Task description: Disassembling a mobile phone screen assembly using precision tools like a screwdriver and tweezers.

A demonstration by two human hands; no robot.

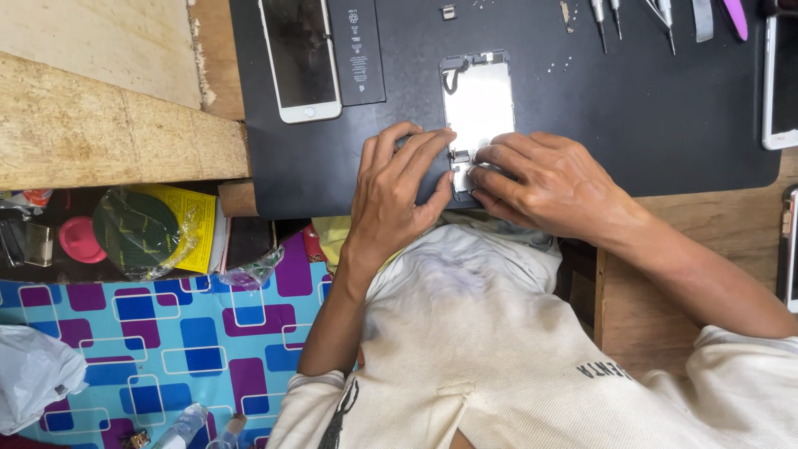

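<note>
A phone screen panel (478, 104) lies face down on a black work mat (665, 108), its silvery back plate up. My left hand (397, 191) rests flat on the mat, fingertips pressing the panel's lower left edge. My right hand (544, 179) pinches at small parts near the panel's bottom end; whatever sits between its fingers is hidden. Both hands meet at the panel's near end.
A white phone (301, 58) and a black battery (356, 50) lie at the mat's back left. Screwdrivers and tweezers (640, 17) line the back edge. Another white phone (781, 83) sits far right. A wooden bench (100, 125) is left; clutter and patterned cloth (166, 333) lie below.
</note>
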